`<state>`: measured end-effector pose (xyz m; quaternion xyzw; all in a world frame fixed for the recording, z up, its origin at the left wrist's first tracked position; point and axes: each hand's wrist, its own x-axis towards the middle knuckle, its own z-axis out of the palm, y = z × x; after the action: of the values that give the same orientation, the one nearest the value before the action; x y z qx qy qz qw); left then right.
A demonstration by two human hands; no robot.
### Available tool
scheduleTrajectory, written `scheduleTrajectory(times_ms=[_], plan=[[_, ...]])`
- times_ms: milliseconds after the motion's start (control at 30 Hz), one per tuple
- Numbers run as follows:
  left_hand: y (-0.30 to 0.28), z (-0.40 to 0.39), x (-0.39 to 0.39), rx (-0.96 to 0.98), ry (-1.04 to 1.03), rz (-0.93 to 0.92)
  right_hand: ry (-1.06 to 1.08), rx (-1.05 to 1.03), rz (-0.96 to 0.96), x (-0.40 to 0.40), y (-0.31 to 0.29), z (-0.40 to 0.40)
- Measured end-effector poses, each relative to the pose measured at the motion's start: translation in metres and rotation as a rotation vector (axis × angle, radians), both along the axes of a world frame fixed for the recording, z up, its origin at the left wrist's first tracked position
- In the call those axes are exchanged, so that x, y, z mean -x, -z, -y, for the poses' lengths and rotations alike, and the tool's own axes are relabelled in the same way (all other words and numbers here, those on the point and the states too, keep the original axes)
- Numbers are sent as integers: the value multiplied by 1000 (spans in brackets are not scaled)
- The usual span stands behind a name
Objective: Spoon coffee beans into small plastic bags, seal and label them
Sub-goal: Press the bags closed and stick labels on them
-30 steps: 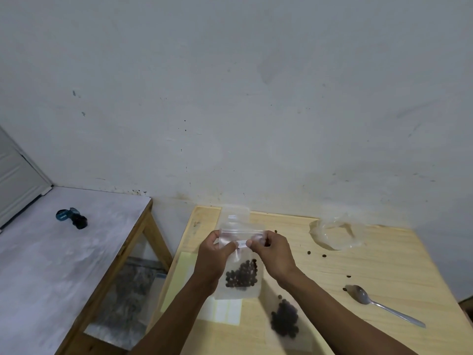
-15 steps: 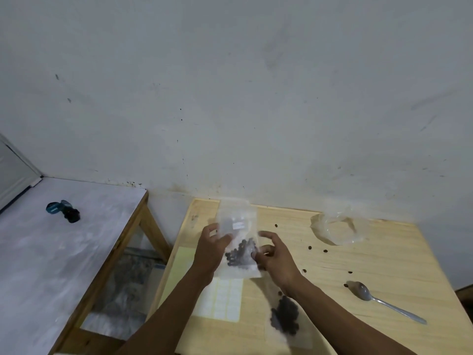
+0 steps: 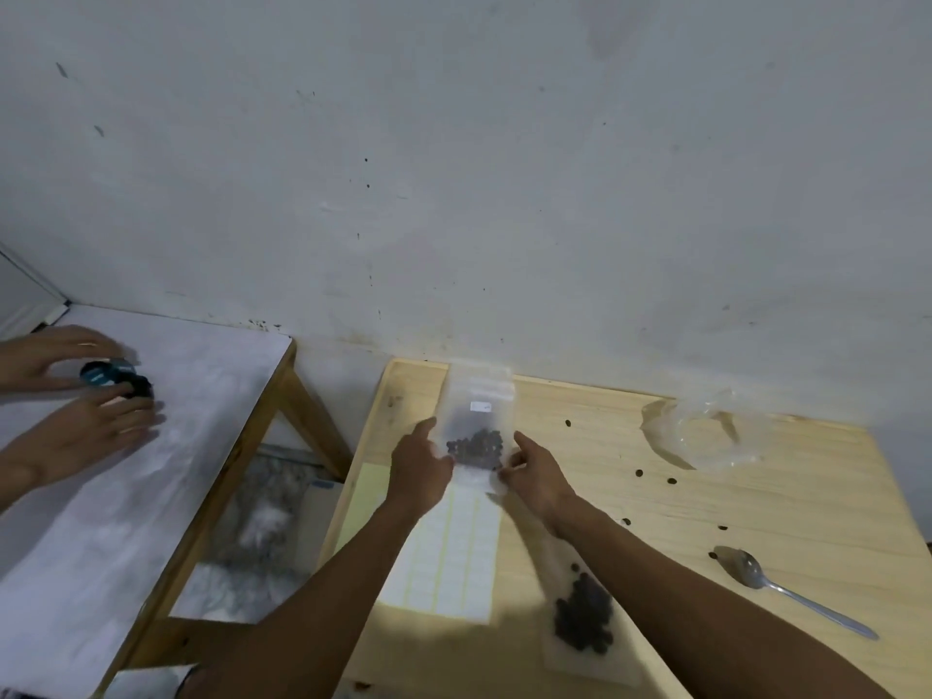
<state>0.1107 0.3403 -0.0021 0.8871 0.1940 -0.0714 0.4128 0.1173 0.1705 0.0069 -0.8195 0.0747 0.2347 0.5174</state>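
hands: left (image 3: 419, 466), right (image 3: 535, 471) pinch bag (image 3: 476, 421) | white label (image 3: 480, 406), writing unreadable

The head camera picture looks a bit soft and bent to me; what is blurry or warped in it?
Head view: dim, flat light; the table edges bow from the wide lens; the held bag and both hands, left and right, look smeared; the spoon stays fairly crisp.

Dim, flat, bluish light is filling the room, and I am seeing soft shadows lying under my forearms on the desk (image 3: 756, 502). Wide-angle bending is curving the edges, and fine grain is softening everything slightly.
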Motion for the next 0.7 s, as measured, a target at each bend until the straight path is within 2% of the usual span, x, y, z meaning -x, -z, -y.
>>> scheduleTrajectory(times_ms=[133, 300, 400, 500, 600, 700], plan=[[2, 1, -18, -85, 15, 38, 46, -27, -34, -12, -5, -13], [8, 2, -22, -128, 101, -80, -14, -14, -90, -21, 0, -13], [9, 1, -19, -114, 137, -84, 8, -50, -113, -17, -8, -8], [9, 4, -11, -109, 148, -41, 0, -3, -47, -6, -8, 5], [7, 14, 6, -100, 158, 103, 3, 72, 20, 17, -6, 31], [6, 34, 33, 46, 234, 88, 20, 209, 99, 46, 2, 68]])
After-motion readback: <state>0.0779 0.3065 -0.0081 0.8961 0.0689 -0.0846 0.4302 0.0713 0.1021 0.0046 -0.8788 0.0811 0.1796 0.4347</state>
